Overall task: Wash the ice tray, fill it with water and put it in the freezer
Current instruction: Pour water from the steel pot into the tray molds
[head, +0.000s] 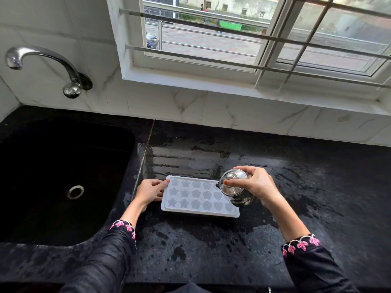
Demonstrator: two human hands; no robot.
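Head cam looking down at a black stone bench (317, 208) with wet patches all over it. White ice tray (200, 196) sits flat on the bench, just right of the black sink (63, 176), long side running left to right. Its cavities are stars, flowers and hearts in three rows; can't really tell if there's water in them.

Left hand (150, 192) is at the tray's left short end, fingers loosely curled, thumb and fingertip touching the near-left corner rim, more steadying than gripping.

Right hand (257, 186) is wrapped around a small shiny steel jug (233, 188) with a domed lid, fingers closed on it, thumb pressed on the front of the lid. Jug is tipped toward the left, its dark spout over the tray's right end, its body overlapping the tray's right edge.

So the tray lies right between the two hands. Chrome tap (42, 64) sticks out of the wall above the sink.
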